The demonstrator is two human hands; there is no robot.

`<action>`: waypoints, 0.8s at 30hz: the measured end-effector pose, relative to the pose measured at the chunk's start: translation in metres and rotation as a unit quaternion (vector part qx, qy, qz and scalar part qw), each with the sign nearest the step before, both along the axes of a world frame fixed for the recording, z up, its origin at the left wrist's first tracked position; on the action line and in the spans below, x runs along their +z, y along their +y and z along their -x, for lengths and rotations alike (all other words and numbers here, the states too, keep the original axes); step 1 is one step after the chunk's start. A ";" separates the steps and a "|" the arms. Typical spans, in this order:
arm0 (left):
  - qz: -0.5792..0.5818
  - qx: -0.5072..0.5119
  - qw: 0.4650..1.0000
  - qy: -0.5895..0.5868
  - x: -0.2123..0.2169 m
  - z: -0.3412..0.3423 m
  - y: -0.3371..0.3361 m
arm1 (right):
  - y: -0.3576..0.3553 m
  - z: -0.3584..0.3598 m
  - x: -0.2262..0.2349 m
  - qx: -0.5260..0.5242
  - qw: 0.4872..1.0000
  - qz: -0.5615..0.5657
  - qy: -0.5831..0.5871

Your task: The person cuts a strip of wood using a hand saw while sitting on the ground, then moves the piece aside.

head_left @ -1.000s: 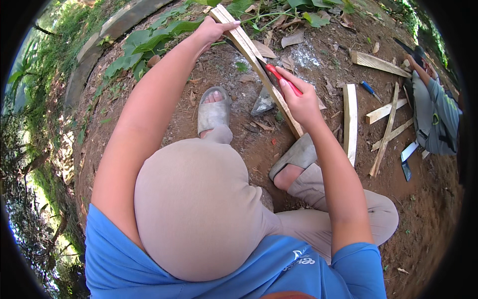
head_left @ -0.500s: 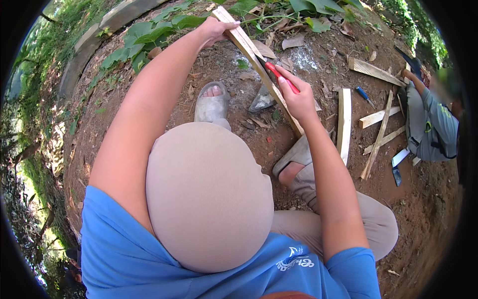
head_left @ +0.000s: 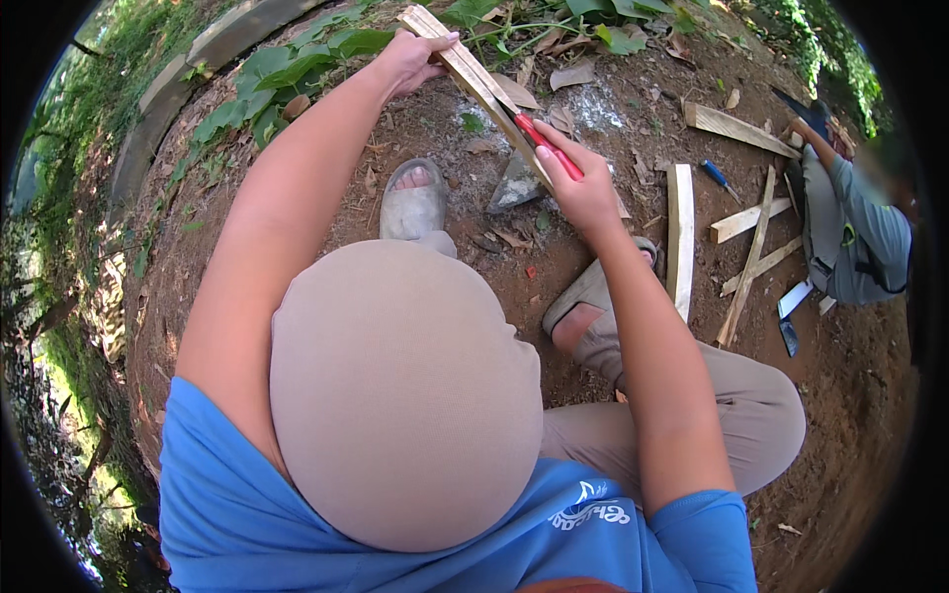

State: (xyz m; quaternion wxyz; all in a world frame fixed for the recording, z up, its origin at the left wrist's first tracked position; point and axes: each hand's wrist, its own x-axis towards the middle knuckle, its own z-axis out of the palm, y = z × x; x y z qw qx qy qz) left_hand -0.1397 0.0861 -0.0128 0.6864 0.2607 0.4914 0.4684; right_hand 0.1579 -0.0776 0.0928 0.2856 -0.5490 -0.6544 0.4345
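My left hand (head_left: 409,63) is closed around the far end of a pale wooden strip (head_left: 469,75), its thumb lying across the top. The strip slants down from there toward my right hand (head_left: 581,194), which grips a red-handled tool (head_left: 550,146). The tool's narrow dark blade lies against the strip; I cannot tell its exact kind. The strip's near end is hidden at my right hand. Beneath, a grey, pointed piece (head_left: 516,188) lies on the soil.
My raised knee (head_left: 405,395) fills the middle. At right lie a wooden bar (head_left: 680,237), crossed sticks (head_left: 753,259), a blue-handled screwdriver (head_left: 720,176) and a white-and-dark blade-like tool (head_left: 790,314). Another person (head_left: 858,222) sits at far right. Leafy vines (head_left: 297,74) grow beyond my left arm.
The wooden strip and both hands have shifted slightly left and away. The strip's near end, earlier visible by my right foot, no longer shows past my right hand.
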 end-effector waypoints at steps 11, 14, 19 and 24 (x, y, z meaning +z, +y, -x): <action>-0.023 -0.030 0.999 0.019 0.031 -0.002 -0.004 | -0.015 0.027 0.011 -0.047 0.998 -0.035 -0.027; -0.029 -0.066 0.997 -0.002 0.034 0.010 0.002 | -0.024 0.039 0.011 -0.052 0.998 -0.043 -0.008; -0.010 -0.068 0.997 0.018 0.027 0.008 0.007 | -0.008 0.032 0.022 0.013 0.999 0.006 -0.034; -0.039 -0.041 0.998 0.024 0.021 0.012 -0.001 | 0.019 0.011 0.036 0.148 0.986 0.019 -0.077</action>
